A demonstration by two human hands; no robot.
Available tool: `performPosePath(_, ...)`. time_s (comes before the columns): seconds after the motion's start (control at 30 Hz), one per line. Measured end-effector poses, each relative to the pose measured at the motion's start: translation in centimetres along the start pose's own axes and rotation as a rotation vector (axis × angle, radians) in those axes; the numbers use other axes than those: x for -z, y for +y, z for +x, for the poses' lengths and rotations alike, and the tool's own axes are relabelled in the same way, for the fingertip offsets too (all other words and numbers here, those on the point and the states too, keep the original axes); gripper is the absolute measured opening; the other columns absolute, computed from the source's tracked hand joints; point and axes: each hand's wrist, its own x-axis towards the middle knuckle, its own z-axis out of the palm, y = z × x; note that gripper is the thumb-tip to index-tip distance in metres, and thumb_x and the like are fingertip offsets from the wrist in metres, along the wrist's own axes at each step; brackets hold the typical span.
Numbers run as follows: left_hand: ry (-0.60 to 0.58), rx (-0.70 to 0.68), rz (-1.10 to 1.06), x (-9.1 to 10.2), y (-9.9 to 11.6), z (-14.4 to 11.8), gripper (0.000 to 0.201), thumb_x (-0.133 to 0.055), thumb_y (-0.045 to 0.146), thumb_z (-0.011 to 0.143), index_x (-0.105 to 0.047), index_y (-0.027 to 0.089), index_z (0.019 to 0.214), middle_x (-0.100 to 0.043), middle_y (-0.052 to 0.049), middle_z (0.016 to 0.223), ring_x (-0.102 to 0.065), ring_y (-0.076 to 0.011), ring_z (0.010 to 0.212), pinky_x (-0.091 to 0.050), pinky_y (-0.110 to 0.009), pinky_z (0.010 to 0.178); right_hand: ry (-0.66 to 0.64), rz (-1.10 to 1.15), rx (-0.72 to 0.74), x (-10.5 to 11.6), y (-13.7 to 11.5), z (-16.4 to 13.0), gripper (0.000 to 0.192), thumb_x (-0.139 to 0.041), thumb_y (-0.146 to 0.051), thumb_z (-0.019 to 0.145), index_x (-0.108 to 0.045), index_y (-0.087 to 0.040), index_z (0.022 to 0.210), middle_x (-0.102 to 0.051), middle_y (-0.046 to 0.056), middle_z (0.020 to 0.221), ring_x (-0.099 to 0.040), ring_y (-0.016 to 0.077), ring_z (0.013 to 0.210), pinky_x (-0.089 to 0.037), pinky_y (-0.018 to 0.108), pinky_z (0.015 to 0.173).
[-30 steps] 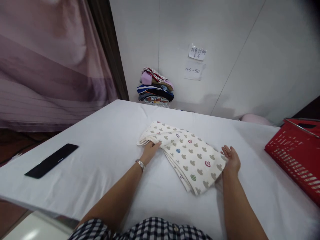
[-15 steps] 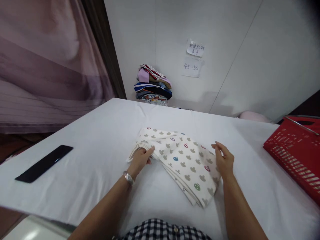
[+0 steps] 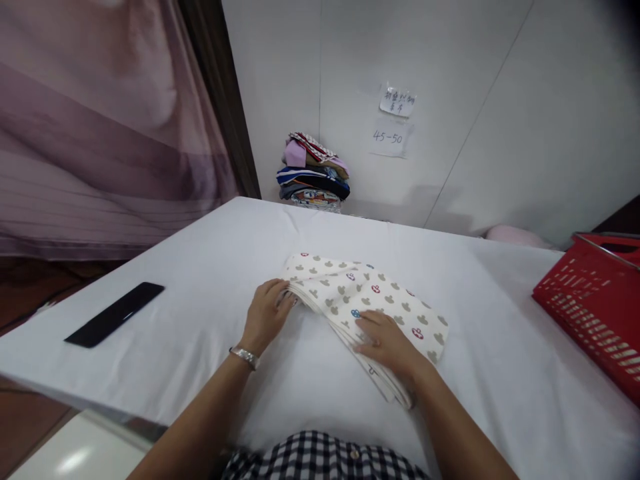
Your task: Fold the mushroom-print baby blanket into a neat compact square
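A folded cloth [image 3: 380, 297], cream with small coloured prints, lies in the middle of the frame on a table [image 3: 210, 267] covered in white. The left hand [image 3: 265, 317] grips the stacked edges at the cloth's left end, fingers curled around the layers. The right hand [image 3: 385, 340] lies open and flat, palm down, on the near part of the cloth, fingers spread toward the left. A silver bracelet [image 3: 244, 357] sits on the left wrist. At the left of the frame a black phone [image 3: 115, 323] rests on the table, well apart from the cloth. A red basket [image 3: 595, 300] stands at the right edge. A pile of folded clothes [image 3: 313, 170] sits against the wall at upper centre, below two paper notes [image 3: 393, 123].
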Motion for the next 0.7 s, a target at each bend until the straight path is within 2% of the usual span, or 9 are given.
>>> performPosePath(0.13,0.000,-0.051,0.050,-0.8,-1.4,0.5,0.031,-0.051,0.031,0.081,-0.061,0.021,0.109,-0.060,-0.010,0.117,-0.052,-0.0247,0.110,-0.041,-0.041,0.098,-0.011,-0.111,-0.013,-1.2,0.0,-0.2,0.051,-0.059,-0.041,0.081,-0.051,-0.026,0.129,-0.041,0.008,0.142,-0.032,0.0297,0.132,-0.024,0.049,0.108)
performPosePath(0.23,-0.115,-0.015,-0.015,-1.3,-2.0,0.8,0.034,-0.046,0.032,0.082,-0.061,0.020,0.111,-0.064,-0.008,0.114,-0.056,-0.0233,0.108,-0.042,-0.040,0.098,-0.001,-0.141,-0.035,-1.9,0.1,-0.8,0.046,-0.051,-0.038,0.086,-0.049,-0.025,0.130,-0.038,0.008,0.144,-0.030,0.0286,0.134,-0.024,0.051,0.108)
performPosePath(0.37,-0.244,0.109,-0.120,-1.5,-2.2,0.5,0.039,-0.043,0.036,0.084,-0.058,0.021,0.117,-0.063,-0.005,0.119,-0.058,-0.0205,0.110,-0.045,-0.034,0.096,0.036,-0.189,-0.052,-2.6,0.0,-2.2,0.043,-0.045,-0.030,0.088,-0.049,-0.024,0.130,-0.038,0.008,0.144,-0.031,0.0269,0.134,-0.027,0.049,0.107)
performPosePath(0.5,-0.242,0.143,-0.152,-1.3,-2.1,0.3,0.038,-0.044,0.036,0.083,-0.061,0.022,0.114,-0.064,-0.004,0.117,-0.059,-0.0202,0.108,-0.045,-0.034,0.096,0.095,-0.207,-0.044,-2.9,-0.1,-4.0,0.042,-0.043,-0.022,0.087,-0.053,-0.023,0.128,-0.042,0.009,0.142,-0.036,0.0271,0.132,-0.032,0.047,0.106)
performPosePath(0.7,-0.202,0.120,-0.191,-1.3,-1.8,0.5,0.034,-0.045,0.030,0.082,-0.063,0.024,0.110,-0.066,-0.002,0.113,-0.060,-0.0194,0.104,-0.046,-0.032,0.094,0.146,-0.216,-0.085,-3.5,0.9,-5.7,0.046,-0.042,-0.016,0.083,-0.055,-0.023,0.126,-0.048,0.009,0.137,-0.041,0.0284,0.128,-0.038,0.049,0.101)
